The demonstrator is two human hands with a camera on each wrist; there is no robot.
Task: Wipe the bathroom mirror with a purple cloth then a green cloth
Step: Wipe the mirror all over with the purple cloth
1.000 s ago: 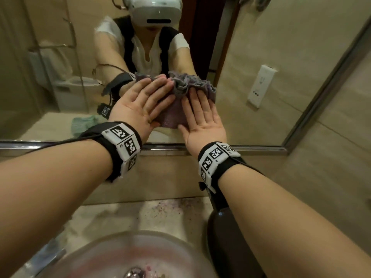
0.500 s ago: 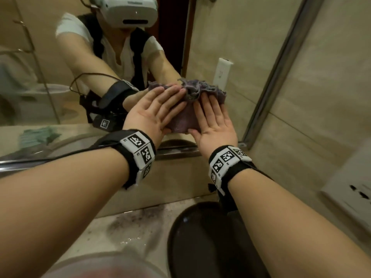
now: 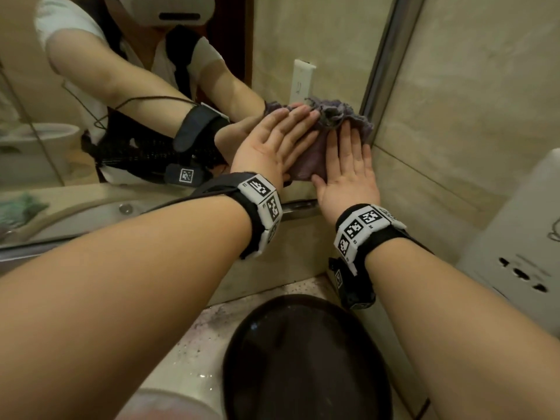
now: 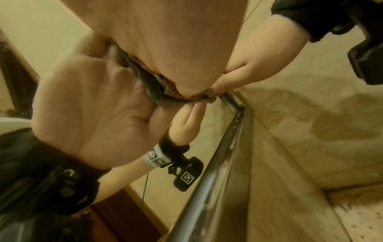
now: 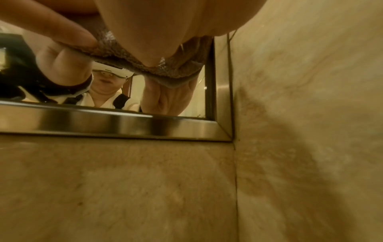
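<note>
Two flat hands press the purple cloth [image 3: 318, 147] against the mirror's [image 3: 318, 40] lower right corner.
Left hand [image 3: 272, 144] and right hand [image 3: 348, 177] keep fingers straight; the green-cloth pass seems not yet begun.

Beige marble-tiled walls [image 3: 472, 95], speckled stone countertop [image 3: 194, 353], white wall socket [image 3: 521, 268], warm dim light.

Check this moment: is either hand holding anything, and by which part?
No curled grip. The left hand and right hand press flat on the purple cloth, bunched against the mirror near its lower right corner, fingers straight over its lower half.
</note>
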